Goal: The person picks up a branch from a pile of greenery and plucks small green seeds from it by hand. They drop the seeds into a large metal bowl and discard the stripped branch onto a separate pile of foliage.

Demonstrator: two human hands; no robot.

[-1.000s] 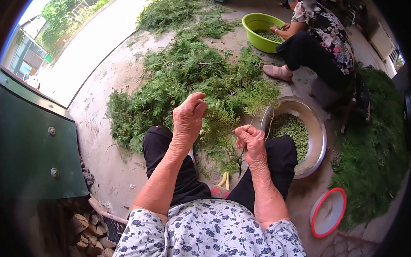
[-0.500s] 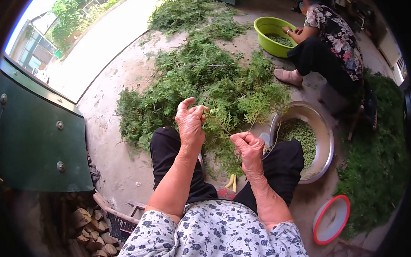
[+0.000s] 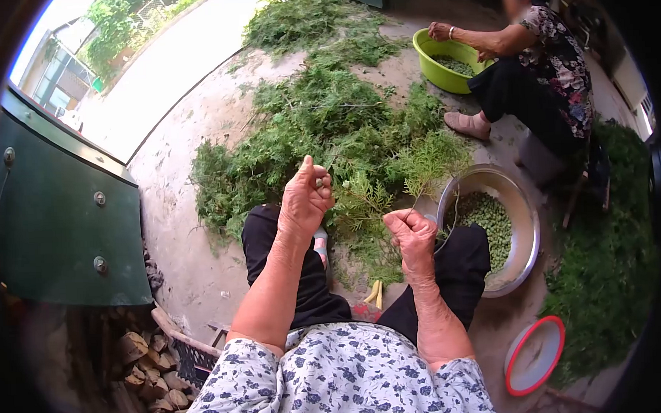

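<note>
My right hand (image 3: 413,240) pinches the stem of a feathery green conifer sprig (image 3: 425,175), which spreads up and out to both sides. To its left, my left hand (image 3: 305,200) is raised with the fingers curled in, apart from the sprig. A bit of pale green shows between those fingers, seemingly a small green cone. Beside my right knee stands a wide metal basin (image 3: 525,254) holding many small green cones (image 3: 489,223). Beyond my hands a heap of cut conifer branches (image 3: 320,127) covers the ground.
A co-worker (image 3: 551,75) sits at the back right by a lime-green tub (image 3: 431,70) of green cones. A red-rimmed sieve (image 3: 509,368) lies at lower right, near more greenery (image 3: 602,270). Split firewood (image 3: 151,373) and a green metal panel (image 3: 61,216) are at left.
My left hand has curled its fingers in and turned slightly. My right hand has shifted a little right with the sprig. The co-worker has raised one hand over the tub's rim.
</note>
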